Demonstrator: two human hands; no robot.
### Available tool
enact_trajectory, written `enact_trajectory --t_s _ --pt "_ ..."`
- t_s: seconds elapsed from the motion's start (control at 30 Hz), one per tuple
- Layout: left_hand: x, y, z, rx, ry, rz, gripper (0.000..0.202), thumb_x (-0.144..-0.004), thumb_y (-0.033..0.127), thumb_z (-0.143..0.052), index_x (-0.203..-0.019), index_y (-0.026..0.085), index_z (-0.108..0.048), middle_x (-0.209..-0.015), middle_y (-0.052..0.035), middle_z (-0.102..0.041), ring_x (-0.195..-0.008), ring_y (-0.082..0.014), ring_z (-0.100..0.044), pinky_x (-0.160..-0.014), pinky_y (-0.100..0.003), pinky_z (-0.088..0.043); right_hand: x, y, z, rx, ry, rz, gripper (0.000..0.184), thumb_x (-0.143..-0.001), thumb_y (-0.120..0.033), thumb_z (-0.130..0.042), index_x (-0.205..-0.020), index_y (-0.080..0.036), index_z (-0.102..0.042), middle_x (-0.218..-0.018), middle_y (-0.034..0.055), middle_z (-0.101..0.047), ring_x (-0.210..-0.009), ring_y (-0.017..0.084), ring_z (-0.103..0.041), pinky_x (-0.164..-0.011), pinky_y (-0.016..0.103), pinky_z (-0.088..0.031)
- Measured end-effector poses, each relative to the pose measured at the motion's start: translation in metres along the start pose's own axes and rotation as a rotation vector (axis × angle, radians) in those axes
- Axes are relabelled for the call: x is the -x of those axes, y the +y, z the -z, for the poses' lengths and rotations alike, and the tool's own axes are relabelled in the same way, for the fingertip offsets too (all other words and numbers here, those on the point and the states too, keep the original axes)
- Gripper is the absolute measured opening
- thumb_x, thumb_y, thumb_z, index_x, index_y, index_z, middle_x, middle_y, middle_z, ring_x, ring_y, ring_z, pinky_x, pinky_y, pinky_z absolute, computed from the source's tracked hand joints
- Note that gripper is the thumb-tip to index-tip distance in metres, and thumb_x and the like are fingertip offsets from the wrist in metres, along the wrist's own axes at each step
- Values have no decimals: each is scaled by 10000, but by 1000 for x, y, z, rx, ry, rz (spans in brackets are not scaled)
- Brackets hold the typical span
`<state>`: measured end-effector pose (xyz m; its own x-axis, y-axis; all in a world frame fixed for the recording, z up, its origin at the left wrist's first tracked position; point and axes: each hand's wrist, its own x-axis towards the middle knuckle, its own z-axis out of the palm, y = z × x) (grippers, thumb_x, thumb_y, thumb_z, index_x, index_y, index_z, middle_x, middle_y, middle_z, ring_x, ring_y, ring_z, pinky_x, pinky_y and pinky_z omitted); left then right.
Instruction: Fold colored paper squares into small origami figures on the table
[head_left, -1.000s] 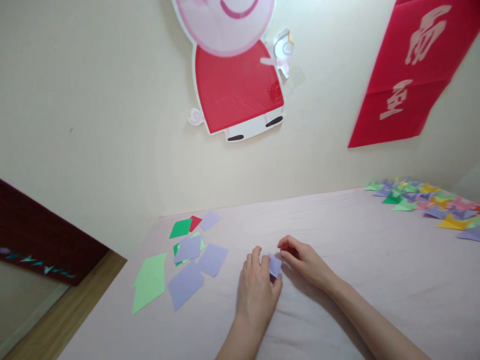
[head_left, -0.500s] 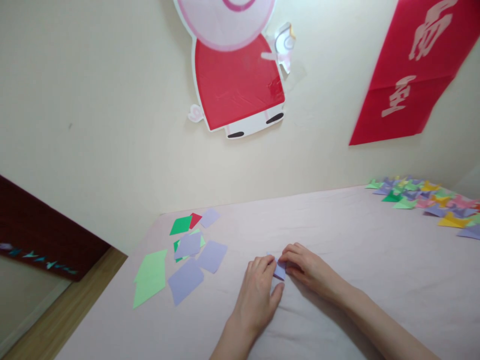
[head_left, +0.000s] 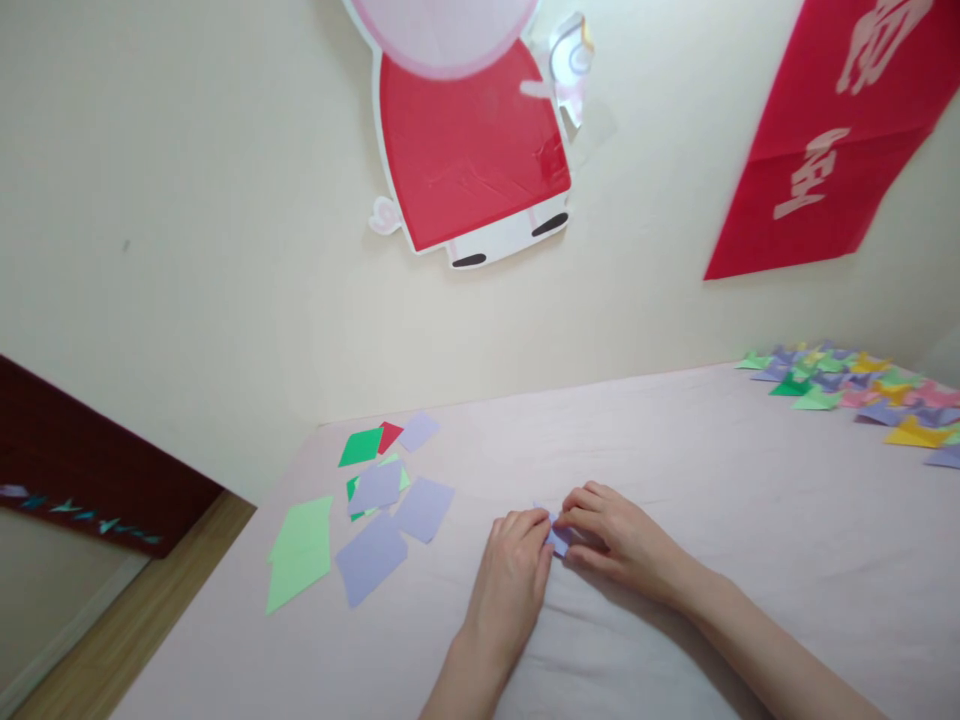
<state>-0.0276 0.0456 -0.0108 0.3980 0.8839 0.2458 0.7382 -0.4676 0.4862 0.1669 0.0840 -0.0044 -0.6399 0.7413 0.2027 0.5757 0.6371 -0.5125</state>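
A small folded piece of purple paper (head_left: 559, 541) lies on the pale pink sheet between my two hands, mostly covered by fingers. My left hand (head_left: 516, 560) is closed on its left side, fingertips pressing the paper down and the thumb drawn in against them. From the right, my right hand (head_left: 611, 532) pinches the paper's other side with bent fingers and thumb. The exact folds cannot be made out beneath the fingertips.
Left of my hands lie loose paper squares: light green (head_left: 301, 555), purple (head_left: 373, 558), dark green (head_left: 361, 447) and red (head_left: 389, 437). Several folded paper figures (head_left: 817, 398) crowd the far right. Behind stands a wall with a cartoon cutout (head_left: 472, 150) and a red banner (head_left: 780, 150).
My left thumb has moved up from the sheet to my fingers. My right fingers have shifted slightly left over the purple paper. The camera view has tilted a little.
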Motion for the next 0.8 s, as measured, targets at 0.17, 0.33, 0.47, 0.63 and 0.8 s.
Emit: enact_trajectory --t_s 0.17,0.33,0.47,0.63,0.8 --pt "-1 -5 -1 -19 22 -30 268 -934 74 -496 -1139 186 -628 -1175 -72 -658 -1040 -223 -595 -917 -402 -494 -1 4 -5 121 17 47 189 -838 -94 -627 -967 -208 -704 -939 63 -663 -884 218 -536 -781 348 -446" --pt "-1 -10 -1 25 24 -46 293 -942 62 -477 -1154 194 -629 -1180 -66 -659 -1039 -209 -597 -915 -380 -500 0 4 -5 27 56 120 241 -824 -77 -640 -1011 -216 -697 -1050 64 -661 -978 212 -530 -856 338 -449" --pt "-1 -10 0 71 12 -36 302 -947 64 -454 -1151 195 -634 -1177 -69 -660 -1041 -211 -595 -921 -385 -497 -1 4 -7 23 46 127 173 -854 -107 -637 -966 -220 -705 -995 51 -675 -936 206 -537 -827 335 -443" --pt "-1 -6 6 93 -15 -18 360 -911 14 -433 -1125 210 -646 -1169 -58 -656 -1047 -207 -584 -933 -383 -482 -3 4 -7 -1 11 100 166 -902 -139 -589 -927 -231 -724 -969 54 -682 -901 203 -546 -800 327 -444" --pt "0 1 11 103 -29 4 408 -830 -15 -461 -1121 209 -639 -1179 -59 -638 -1077 -209 -564 -963 -386 -458 -4 3 -10 -4 44 95 175 -938 -181 -545 -894 -228 -708 -919 57 -683 -862 201 -557 -768 320 -443"
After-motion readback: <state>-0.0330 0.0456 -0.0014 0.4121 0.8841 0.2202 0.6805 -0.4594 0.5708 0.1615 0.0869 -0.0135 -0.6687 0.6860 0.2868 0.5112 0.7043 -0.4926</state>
